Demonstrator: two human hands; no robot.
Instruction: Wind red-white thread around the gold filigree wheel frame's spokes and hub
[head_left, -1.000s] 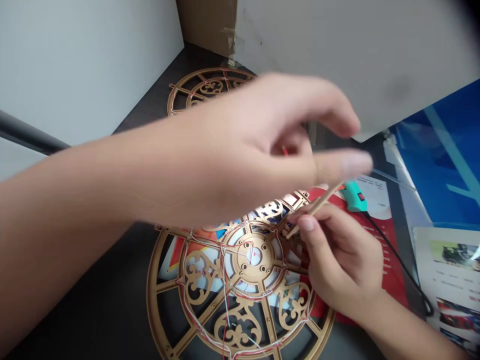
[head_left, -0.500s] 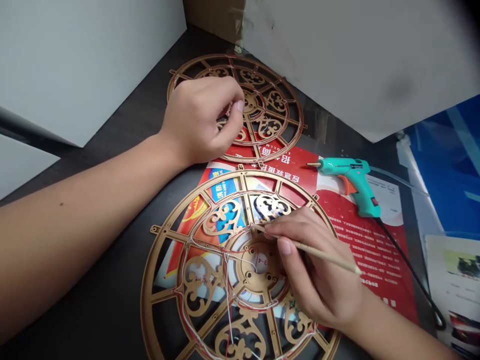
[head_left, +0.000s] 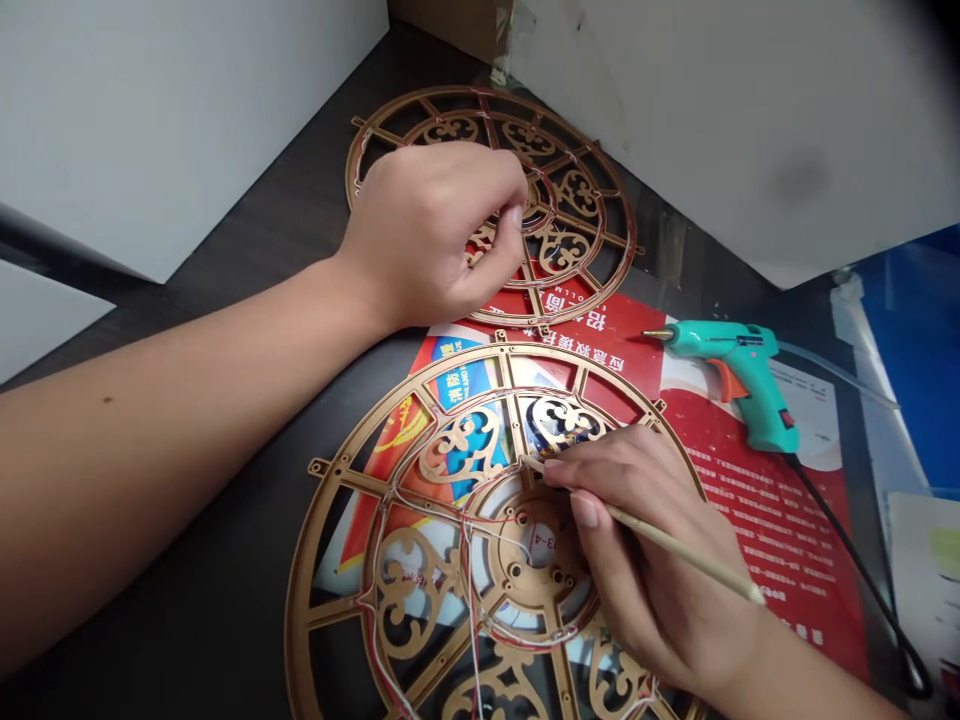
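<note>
A round gold lattice frame [head_left: 300, 560] lies in front of me, with red and white wires [head_left: 474, 600] running along its rings and loose across its centre. My right hand [head_left: 652, 540] is closed around a thin wooden stick [head_left: 675, 548], whose tip touches the frame's inner ring near the top spoke. My left hand [head_left: 450, 230] is curled, thumb against the bent index finger, above a second gold lattice frame [head_left: 622, 200] farther back. Whatever the left fingers may pinch is too small or hidden to make out.
A teal glue gun [head_left: 750, 375] with a black cord lies at the right on a red printed sheet [head_left: 795, 520]. White panels [head_left: 187, 120] stand at the left and the back right [head_left: 712, 120]. Papers lie at the right edge.
The whole view has shifted a little, moving most things rightward. My left hand is slightly farther right over the back frame. The stick's tip remains at the inner ring.
</note>
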